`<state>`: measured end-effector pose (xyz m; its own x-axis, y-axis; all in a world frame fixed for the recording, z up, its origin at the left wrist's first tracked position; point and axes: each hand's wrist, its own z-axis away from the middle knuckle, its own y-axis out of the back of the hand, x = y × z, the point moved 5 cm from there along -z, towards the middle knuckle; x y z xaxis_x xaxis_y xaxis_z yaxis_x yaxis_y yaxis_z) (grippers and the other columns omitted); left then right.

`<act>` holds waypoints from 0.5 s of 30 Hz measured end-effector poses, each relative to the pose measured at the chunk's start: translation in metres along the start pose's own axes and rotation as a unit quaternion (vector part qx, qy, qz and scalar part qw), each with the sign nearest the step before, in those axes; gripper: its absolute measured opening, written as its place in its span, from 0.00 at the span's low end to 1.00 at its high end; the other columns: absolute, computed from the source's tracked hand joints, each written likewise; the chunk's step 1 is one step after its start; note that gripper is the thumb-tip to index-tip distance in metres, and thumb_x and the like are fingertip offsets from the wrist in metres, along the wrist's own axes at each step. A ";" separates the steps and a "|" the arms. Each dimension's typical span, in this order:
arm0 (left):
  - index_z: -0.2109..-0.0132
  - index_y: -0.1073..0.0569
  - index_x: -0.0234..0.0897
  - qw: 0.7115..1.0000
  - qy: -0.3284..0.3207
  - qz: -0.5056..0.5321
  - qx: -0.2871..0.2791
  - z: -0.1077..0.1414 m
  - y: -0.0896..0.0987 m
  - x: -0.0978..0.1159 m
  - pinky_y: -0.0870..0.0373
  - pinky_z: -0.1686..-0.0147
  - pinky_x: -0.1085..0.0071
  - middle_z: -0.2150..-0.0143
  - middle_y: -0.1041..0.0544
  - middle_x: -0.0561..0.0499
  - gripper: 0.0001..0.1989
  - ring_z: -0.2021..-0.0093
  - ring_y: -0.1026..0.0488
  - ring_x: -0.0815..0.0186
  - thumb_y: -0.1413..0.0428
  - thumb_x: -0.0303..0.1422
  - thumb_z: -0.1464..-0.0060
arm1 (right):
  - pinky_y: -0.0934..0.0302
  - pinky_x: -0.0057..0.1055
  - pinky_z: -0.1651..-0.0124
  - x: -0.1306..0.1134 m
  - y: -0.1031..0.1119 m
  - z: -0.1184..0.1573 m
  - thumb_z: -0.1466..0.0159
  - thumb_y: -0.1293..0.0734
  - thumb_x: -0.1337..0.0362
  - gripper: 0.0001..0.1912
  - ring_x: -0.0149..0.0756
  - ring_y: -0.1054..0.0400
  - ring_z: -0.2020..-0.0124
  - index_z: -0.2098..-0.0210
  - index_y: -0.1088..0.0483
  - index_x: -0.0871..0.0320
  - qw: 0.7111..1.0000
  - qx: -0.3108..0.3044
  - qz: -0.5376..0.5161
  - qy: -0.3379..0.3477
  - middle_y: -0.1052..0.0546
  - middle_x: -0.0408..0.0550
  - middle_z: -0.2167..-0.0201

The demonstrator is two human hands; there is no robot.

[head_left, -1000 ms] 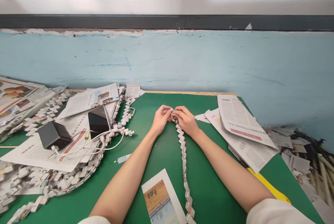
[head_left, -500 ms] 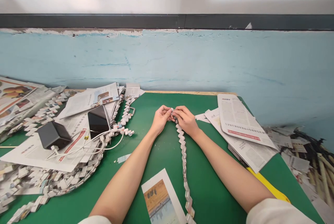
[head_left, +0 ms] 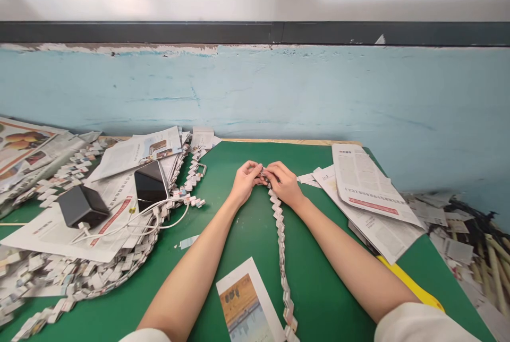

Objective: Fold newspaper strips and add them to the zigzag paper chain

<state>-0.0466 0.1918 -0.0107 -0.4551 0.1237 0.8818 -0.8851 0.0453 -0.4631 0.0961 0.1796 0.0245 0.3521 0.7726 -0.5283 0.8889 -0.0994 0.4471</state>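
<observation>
A zigzag folded-paper chain (head_left: pixel 281 236) runs over the green table from the near edge up to my two hands. My left hand (head_left: pixel 246 180) pinches its far end between thumb and fingers. Right beside it, my right hand (head_left: pixel 283 181) has its fingers closed on the same end, close to the left fingertips. The fingers partly hide the links held there. A paper sheet with a printed picture (head_left: pixel 247 305) lies left of the chain, between my forearms.
On the left are a black box-shaped device (head_left: pixel 83 206), a phone (head_left: pixel 151 185), a white cable (head_left: pixel 175 222) and heaped paper chains (head_left: pixel 119 270). Folded newspapers (head_left: pixel 370 188) lie right, above a yellow object (head_left: pixel 410 283). A blue wall (head_left: pixel 255 92) stands behind the table (head_left: pixel 319 289).
The fingers of both hands have shifted slightly at the chain's end, covering more of it. The rest of the chain and the table things have stayed put.
</observation>
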 end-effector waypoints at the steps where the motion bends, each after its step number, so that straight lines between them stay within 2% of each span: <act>1: 0.63 0.30 0.35 1.000 0.000 0.000 -0.002 0.000 0.000 0.001 0.23 0.71 0.72 0.73 0.25 0.55 0.24 0.75 0.26 0.71 0.28 0.45 0.53 | 0.28 0.37 0.53 -0.001 0.001 0.000 0.26 0.37 0.68 0.08 0.39 0.26 0.59 0.57 0.25 0.56 1.000 0.003 0.001 0.006 0.23 0.53 0.60; 6: 0.65 0.30 0.35 1.000 -0.002 -0.008 -0.014 0.000 -0.001 0.002 0.22 0.72 0.71 0.71 0.27 0.56 0.22 0.74 0.26 0.71 0.28 0.44 0.53 | 0.27 0.37 0.55 -0.006 0.003 0.002 0.27 0.36 0.70 0.08 0.39 0.26 0.60 0.56 0.25 0.56 0.999 0.021 0.018 0.045 0.23 0.53 0.61; 15: 0.66 0.28 0.35 1.000 0.002 -0.015 0.006 0.001 0.000 0.002 0.23 0.73 0.71 0.70 0.26 0.54 0.21 0.74 0.27 0.71 0.29 0.44 0.53 | 0.26 0.38 0.54 -0.010 -0.001 0.004 0.27 0.37 0.72 0.10 0.40 0.25 0.59 0.55 0.24 0.56 0.996 -0.014 0.040 0.082 0.22 0.55 0.59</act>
<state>-0.0472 0.1908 -0.0089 -0.4287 0.1261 0.8946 -0.8990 0.0380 -0.4362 0.0931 0.1698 0.0264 0.3677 0.8547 -0.3663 0.8505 -0.1498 0.5042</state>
